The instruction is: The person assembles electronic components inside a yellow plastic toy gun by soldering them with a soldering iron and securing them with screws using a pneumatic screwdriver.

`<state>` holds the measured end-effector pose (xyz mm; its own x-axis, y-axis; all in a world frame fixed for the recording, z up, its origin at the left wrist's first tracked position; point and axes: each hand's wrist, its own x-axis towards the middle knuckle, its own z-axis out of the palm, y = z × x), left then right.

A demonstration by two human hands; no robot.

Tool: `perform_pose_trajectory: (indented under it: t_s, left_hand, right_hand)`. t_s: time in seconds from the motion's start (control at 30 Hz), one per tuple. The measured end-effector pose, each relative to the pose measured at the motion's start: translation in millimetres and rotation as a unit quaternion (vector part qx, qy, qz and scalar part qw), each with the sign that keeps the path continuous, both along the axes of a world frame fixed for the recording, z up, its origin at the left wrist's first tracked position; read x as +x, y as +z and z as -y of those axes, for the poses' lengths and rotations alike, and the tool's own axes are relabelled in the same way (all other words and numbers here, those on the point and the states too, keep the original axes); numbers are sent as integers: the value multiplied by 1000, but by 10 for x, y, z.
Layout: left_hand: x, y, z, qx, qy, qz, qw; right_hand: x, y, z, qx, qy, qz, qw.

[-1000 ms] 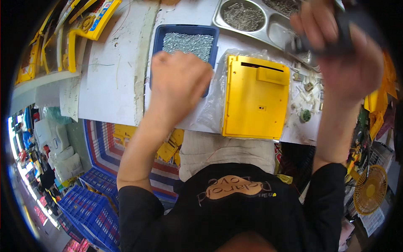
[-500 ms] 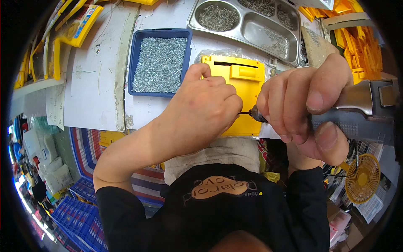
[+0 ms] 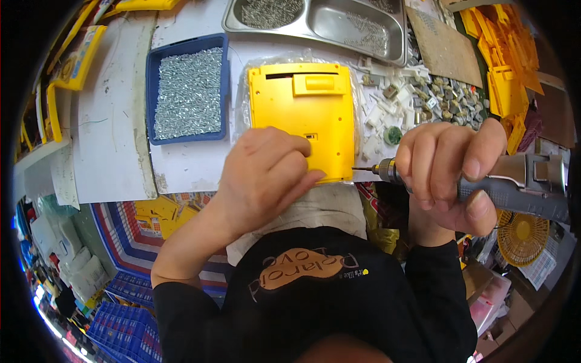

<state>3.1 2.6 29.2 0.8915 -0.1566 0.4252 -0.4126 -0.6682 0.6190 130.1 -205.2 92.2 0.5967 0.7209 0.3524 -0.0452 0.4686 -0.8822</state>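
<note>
A yellow plastic housing [image 3: 284,112] with a slot and a raised block near its far end lies on a clear plastic bag on the table. My left hand [image 3: 263,172] rests on its lower left part, fingers curled and thumb along the near edge. Whatever those curled fingers may hold is hidden. In my right hand [image 3: 451,172] is a grey electric screwdriver [image 3: 514,190], held level and pointing left. Its thin dark bit ends beside the housing's near right corner; whether it touches cannot be made out.
Left of the housing stands a blue bin [image 3: 151,97] full of small silver screws. A steel compartment tray [image 3: 399,39] with small metal parts sits at the back. White and metal pieces [image 3: 417,100] lie scattered on the right, near stacked yellow parts [image 3: 505,78]. A yellow fan [image 3: 523,239] is lower right.
My left hand has drawn back from the screwdriver's bit, onto the housing's lower left, uncovering more of it. The bit was at its fingertips before. The whole view has shifted, showing more on the right.
</note>
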Motion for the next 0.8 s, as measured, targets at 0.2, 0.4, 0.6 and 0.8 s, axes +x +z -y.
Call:
perform_pose_trajectory:
  t_s: [0.2, 0.4, 0.6, 0.8]
  left_hand:
    - [80, -23, 388, -188, -52, 34, 980]
    - [72, -8, 446, -151, -59, 24, 986]
    - [66, 41, 383, -83, -102, -19, 991]
    - [78, -25, -31, 99, 33, 1, 995]
  right_hand:
    - [-21, 202, 92, 13, 23, 3, 1000]
    - [-72, 163, 118, 18, 32, -7, 999]
    - [-188, 105, 48, 14, -3, 6, 1000]
    - [-235, -85, 190, -2, -15, 21, 1000]
